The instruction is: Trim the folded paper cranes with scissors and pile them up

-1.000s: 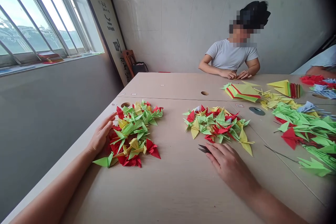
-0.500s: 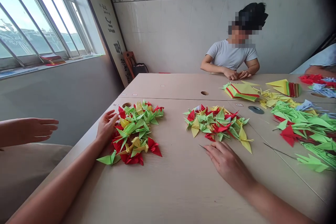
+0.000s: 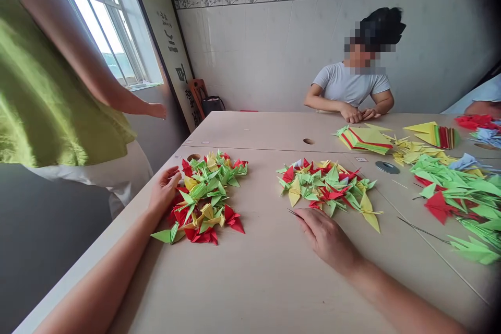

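My left hand (image 3: 164, 190) rests at the left side of a pile of folded paper cranes (image 3: 211, 193) in green, red and yellow. Its fingers are loosely bent and apart, and it seems to hold nothing. My right hand (image 3: 326, 232) lies low over the table, closed on thin dark tweezers (image 3: 291, 212); only their pointed tips show. Just beyond it is a second pile of paper cranes (image 3: 326, 183), mostly green and red with some yellow.
Folded green paper pieces (image 3: 450, 180) and a stack of coloured paper (image 3: 364, 140) lie to the right. A dark wire (image 3: 425, 230) and a round grey cap (image 3: 387, 167) are on the table (image 3: 235, 287). Someone sits opposite; another person in a green top (image 3: 58, 88) stands at left.
The person at left, earlier showing only a hand and lap, now stands in view with an arm forward. My right hand has shifted slightly left with the tweezers; my left hand stays by its pile.
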Available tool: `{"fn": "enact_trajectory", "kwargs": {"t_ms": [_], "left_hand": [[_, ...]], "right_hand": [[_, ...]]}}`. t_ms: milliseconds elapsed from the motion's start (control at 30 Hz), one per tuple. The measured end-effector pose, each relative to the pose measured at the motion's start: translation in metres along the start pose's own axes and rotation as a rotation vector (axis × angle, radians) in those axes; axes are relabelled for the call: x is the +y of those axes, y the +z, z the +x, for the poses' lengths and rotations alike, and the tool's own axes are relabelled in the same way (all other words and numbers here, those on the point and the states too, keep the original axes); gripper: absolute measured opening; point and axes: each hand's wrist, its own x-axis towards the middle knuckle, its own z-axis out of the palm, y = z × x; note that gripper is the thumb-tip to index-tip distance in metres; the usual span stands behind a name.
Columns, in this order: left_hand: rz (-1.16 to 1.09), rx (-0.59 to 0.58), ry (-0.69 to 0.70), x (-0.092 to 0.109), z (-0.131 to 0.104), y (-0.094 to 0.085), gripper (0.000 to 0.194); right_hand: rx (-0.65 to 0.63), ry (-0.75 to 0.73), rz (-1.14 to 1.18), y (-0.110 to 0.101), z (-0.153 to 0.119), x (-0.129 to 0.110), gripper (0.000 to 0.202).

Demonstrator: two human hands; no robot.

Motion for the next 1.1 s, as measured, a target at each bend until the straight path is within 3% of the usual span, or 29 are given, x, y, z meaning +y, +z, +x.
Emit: {"fn": "enact_trajectory", "kwargs": {"t_ms": [133,233,333,400,567,633,700,733,800,900,1000,1100], "left_hand": [[0.087,-0.025,0.001,0.001,-0.003,0.002,0.031],[0.107,0.033,0.035,-0.001,-0.001,0.000,0.031],[0.124,0.165,0.170,0.007,0.003,-0.003,0.028],[0.160,0.164,0.306,0.022,0.000,-0.006,0.024],[0.258,-0.039,0.523,0.076,-0.042,0.002,0.018],[0.372,-0.291,0.637,0.092,-0.071,0.014,0.015],[0.579,-0.699,0.769,0.100,-0.100,0.030,0.017],[0.698,-0.830,0.837,0.101,-0.113,0.039,0.017],[0.921,-0.890,0.898,0.098,-0.130,0.055,0.016],[1.116,-0.907,0.931,0.090,-0.138,0.071,0.020],[1.194,-0.924,0.939,0.085,-0.133,0.078,0.025],[1.178,-0.866,0.928,0.084,-0.129,0.077,0.026]], "right_hand": [[-0.028,0.085,0.002,-0.002,0.002,0.000,0.025],[-0.041,0.126,-0.019,-0.002,0.002,0.000,0.028],[-0.059,0.145,-0.006,-0.003,0.001,0.000,0.029],[-0.081,0.159,0.012,-0.003,0.001,0.000,0.029],[-0.119,0.178,0.057,-0.003,0.003,0.000,0.028],[-0.129,0.183,0.066,-0.003,0.003,0.000,0.028],[-0.130,0.186,0.071,-0.003,0.004,0.000,0.028],[-0.126,0.187,0.075,-0.003,0.004,0.000,0.028],[-0.119,0.185,0.087,-0.003,0.005,0.000,0.028],[-0.117,0.179,0.103,-0.003,0.006,0.000,0.029],[-0.114,0.180,0.112,-0.003,0.006,0.001,0.029],[-0.113,0.184,0.120,-0.002,0.005,0.002,0.029]]}}
